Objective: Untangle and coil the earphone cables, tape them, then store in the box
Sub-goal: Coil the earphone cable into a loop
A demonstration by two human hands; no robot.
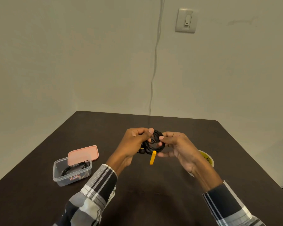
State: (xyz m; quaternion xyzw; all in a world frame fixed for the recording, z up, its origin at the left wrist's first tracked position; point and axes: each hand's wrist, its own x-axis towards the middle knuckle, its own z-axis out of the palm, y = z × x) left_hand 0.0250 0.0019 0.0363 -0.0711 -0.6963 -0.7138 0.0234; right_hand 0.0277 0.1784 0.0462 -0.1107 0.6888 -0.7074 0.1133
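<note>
Two hands hold one coiled black cable above the worktop.

Left hand (134, 141) and right hand (178, 147) both pinch the cable (155, 142), fingers curled round it; one yellow tape strip (152, 157) hangs from the coil just below the fingers. Well left of the fingers, one clear box (62, 178) holds a second coiled cable (75, 168); one pink lid (83, 154) leans on its far rim. A tape roll (207, 158) shows behind the right wrist.

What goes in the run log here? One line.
stage: taping | both hands grip coiled cable | yellow tape hanging | box open
</note>
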